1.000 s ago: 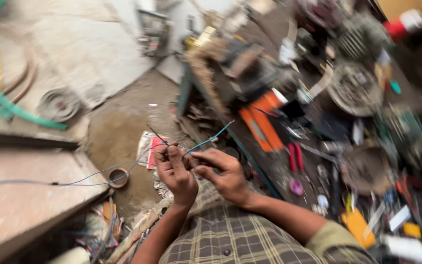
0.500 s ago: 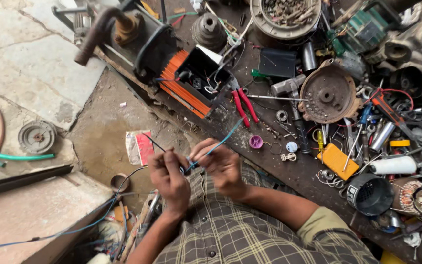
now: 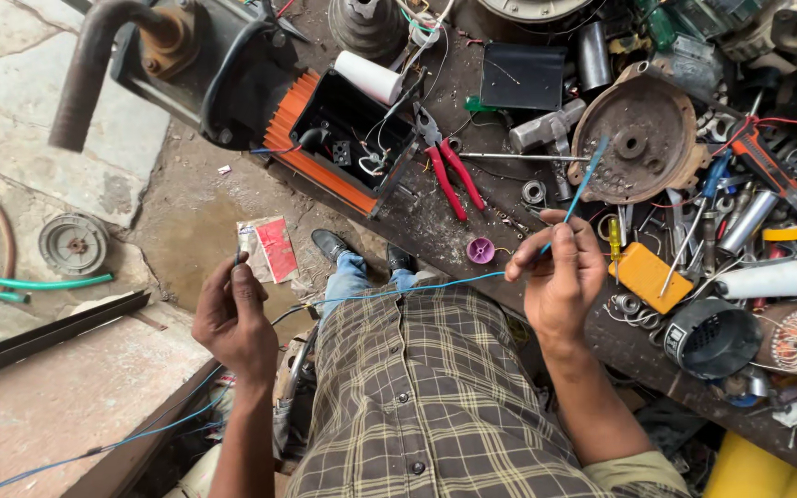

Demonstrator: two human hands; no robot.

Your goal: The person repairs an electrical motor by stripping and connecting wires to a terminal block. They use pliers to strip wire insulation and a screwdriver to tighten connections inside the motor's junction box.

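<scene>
overhead, i look down on my two hands held apart above my lap, a thin blue wire (image 3: 417, 288) stretched between them across my checked shirt (image 3: 435, 397). my right hand (image 3: 560, 277) is closed in a pinch on the wire near its far end, thumb and fingertips pressed together, and the free tip of the wire rises up and to the right over a rusty round motor cover (image 3: 638, 138) on the bench (image 3: 435, 217). my left hand (image 3: 232, 318) is closed too, fingers curled around the other stretch of wire, with a short dark end poking up above the knuckles; from there the wire drops away and trails along the floor to the lower left. on the bench just beyond my right hand lie red-handled pliers (image 3: 454, 175), a small purple cap (image 3: 481, 250) and a yellow block (image 3: 649, 275). further back sits an orange-sided box (image 3: 343, 138), open, with loose wires inside and a white roll (image 3: 368, 77) resting on its rim. a black round housing (image 3: 712, 337) stands near my right wrist. below, my shoes (image 3: 362, 251) rest on a damp floor beside a red and white packet (image 3: 267, 249), with a green hose (image 3: 34, 281) well off to the left.
</scene>
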